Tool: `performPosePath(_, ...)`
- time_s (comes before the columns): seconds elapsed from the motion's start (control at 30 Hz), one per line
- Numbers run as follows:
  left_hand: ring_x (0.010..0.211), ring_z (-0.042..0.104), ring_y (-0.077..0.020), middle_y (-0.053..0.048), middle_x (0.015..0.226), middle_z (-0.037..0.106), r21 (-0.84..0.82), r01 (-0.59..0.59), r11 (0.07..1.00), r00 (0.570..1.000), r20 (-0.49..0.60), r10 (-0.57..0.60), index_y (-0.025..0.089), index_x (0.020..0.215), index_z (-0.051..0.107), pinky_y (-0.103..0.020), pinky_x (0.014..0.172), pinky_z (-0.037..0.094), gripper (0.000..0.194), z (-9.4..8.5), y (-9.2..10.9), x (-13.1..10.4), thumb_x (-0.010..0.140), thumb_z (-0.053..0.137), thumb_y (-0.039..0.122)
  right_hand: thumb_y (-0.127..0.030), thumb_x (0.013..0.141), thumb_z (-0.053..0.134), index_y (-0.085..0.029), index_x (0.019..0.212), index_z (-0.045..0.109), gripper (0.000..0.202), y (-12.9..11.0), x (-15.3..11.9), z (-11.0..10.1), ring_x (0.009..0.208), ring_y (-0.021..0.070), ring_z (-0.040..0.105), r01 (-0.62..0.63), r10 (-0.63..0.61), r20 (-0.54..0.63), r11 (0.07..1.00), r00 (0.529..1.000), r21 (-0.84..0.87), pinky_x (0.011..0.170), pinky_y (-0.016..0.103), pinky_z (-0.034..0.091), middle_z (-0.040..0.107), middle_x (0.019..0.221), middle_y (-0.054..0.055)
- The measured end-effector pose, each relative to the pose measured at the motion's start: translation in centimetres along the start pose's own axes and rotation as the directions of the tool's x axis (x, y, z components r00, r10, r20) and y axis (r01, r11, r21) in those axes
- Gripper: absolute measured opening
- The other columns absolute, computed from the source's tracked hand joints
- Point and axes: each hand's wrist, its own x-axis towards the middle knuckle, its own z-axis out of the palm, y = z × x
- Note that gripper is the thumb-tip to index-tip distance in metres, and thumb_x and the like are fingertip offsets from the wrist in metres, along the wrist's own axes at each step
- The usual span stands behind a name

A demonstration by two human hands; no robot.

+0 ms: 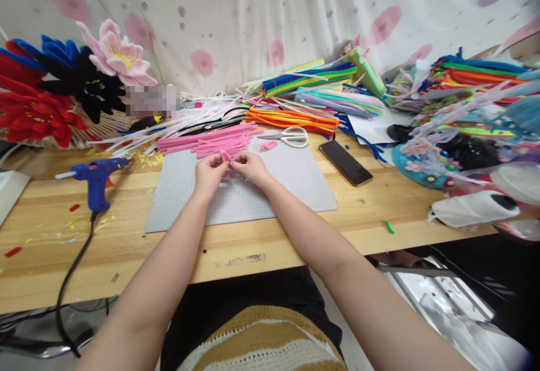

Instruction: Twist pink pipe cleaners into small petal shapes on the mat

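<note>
My left hand [210, 173] and right hand [248, 167] pinch the pink strip [226, 157] from both sides, presumably for steadiness, over the mat [304, 177].

I can't make out the full shape of the pink piece [226, 157], because the fingertips of the left hand [208, 175] and right hand [252, 168] cover part of it. The forearms block some of the grey mat [295, 182] from me. A pixelated patch [152, 101] beside the black flower [90, 87] hides whatever sits there. At my left edge, the red flower [36, 113] and a white box [12, 191] are cut off; the striped sweater [261, 340] runs out at the bottom, the patterned curtain [253, 11] at the top. Some yellow scraps [149, 159] on the bench [363, 213] are too small for me to identify.
</note>
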Motion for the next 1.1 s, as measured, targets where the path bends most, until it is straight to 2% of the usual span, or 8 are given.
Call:
performPosePath(0.3, 0.051, 0.057, -0.0114, 0.000, 0.064, 0.064, 0.154, -0.007, 0.988, 0.998, -0.068, 0.018, 0.016, 0.075, 0.067, -0.024, 0.048, 0.050, 0.017, 0.24, -0.19, -0.24, 0.062, 0.065, 0.026, -0.021, 0.067, 0.060, -0.013, 0.068, 0.062, 0.008, 0.18, -0.14, 0.23, 0.059, 0.0083, 0.050, 0.056, -0.063, -0.084, 0.994, 0.994, -0.090, 0.058, 0.022, 0.036, 0.061, 0.066, 0.000)
performPosePath(0.5, 0.059, 0.058, -0.0122, -0.003, 0.071, 0.065, 0.126, -0.111, 0.986, 0.993, -0.014, 0.114, 0.015, 0.079, 0.067, -0.023, 0.050, 0.051, 0.023, 0.14, 0.19, -0.45, 0.064, 0.066, 0.032, -0.023, 0.070, 0.058, -0.012, 0.066, 0.064, 0.013, 0.01, -0.02, -0.04, 0.056, 0.0077, 0.049, 0.024, -0.024, -0.021, 0.999, 0.999, -0.033, 0.056, 0.021, 0.036, 0.059, 0.061, -0.001)
performPosePath(0.67, 0.056, 0.057, -0.0116, -0.002, 0.067, 0.064, 0.156, -0.098, 0.983, 0.994, -0.024, 0.103, 0.015, 0.077, 0.067, -0.023, 0.050, 0.051, 0.022, 0.06, 0.14, -0.34, 0.064, 0.066, 0.033, -0.024, 0.070, 0.058, -0.013, 0.068, 0.065, 0.013, 0.20, 0.05, -0.14, 0.055, 0.0080, 0.049, 0.020, -0.020, 0.005, 1.000, 1.000, -0.002, 0.055, 0.021, 0.036, 0.059, 0.060, -0.001)
performPosePath(0.83, 0.053, 0.056, -0.0110, -0.001, 0.064, 0.064, 0.121, -0.045, 0.992, 0.997, -0.056, 0.052, 0.015, 0.075, 0.066, -0.023, 0.049, 0.051, 0.020, 0.20, -0.30, -0.03, 0.061, 0.068, 0.029, -0.022, 0.067, 0.060, -0.013, 0.066, 0.064, 0.010, 0.17, -0.15, 0.18, 0.060, 0.0092, 0.051, 0.055, -0.063, -0.074, 0.993, 0.995, -0.101, 0.058, 0.023, 0.035, 0.060, 0.065, 0.000)
performPosePath(0.93, 0.054, 0.056, -0.0109, -0.001, 0.067, 0.064, 0.097, -0.061, 0.993, 0.996, -0.052, 0.067, 0.015, 0.077, 0.066, -0.024, 0.048, 0.051, 0.022, 0.12, -0.47, 0.06, 0.060, 0.068, 0.029, -0.023, 0.068, 0.060, -0.013, 0.065, 0.063, 0.011, 0.07, -0.24, 0.22, 0.061, 0.0092, 0.050, 0.076, -0.088, -0.095, 0.989, 0.992, -0.126, 0.059, 0.023, 0.035, 0.060, 0.067, 0.000)
performPosePath(1.1, 0.060, 0.059, -0.0123, -0.003, 0.071, 0.065, 0.065, -0.099, 0.993, 0.995, 0.026, 0.097, 0.015, 0.080, 0.068, -0.024, 0.051, 0.053, 0.025, -0.27, -0.26, -0.02, 0.061, 0.068, 0.031, -0.024, 0.070, 0.057, -0.013, 0.067, 0.065, 0.014, 0.18, -0.05, -0.17, 0.058, 0.0088, 0.049, 0.068, -0.068, -0.009, 0.995, 0.998, -0.070, 0.058, 0.023, 0.035, 0.059, 0.062, 0.000)
